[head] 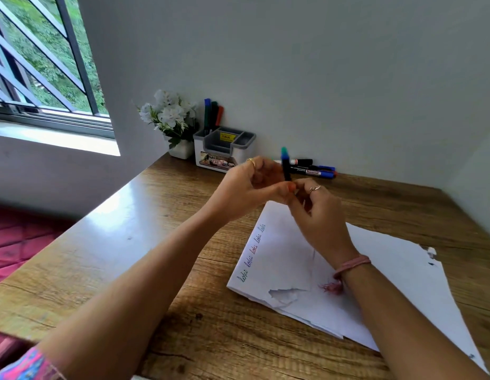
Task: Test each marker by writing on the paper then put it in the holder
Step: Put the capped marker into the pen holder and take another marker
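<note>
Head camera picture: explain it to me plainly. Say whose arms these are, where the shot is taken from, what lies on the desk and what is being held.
There is no machine here. A person wears a camera on the head, so you look down along their own arms. The left hand and right hand meet on a dark marker with a green end, held upright above the wooden desk. Below lies white paper with test words along one edge. By the wall stand a holder with three markers, more loose markers and a flower pot.
</note>
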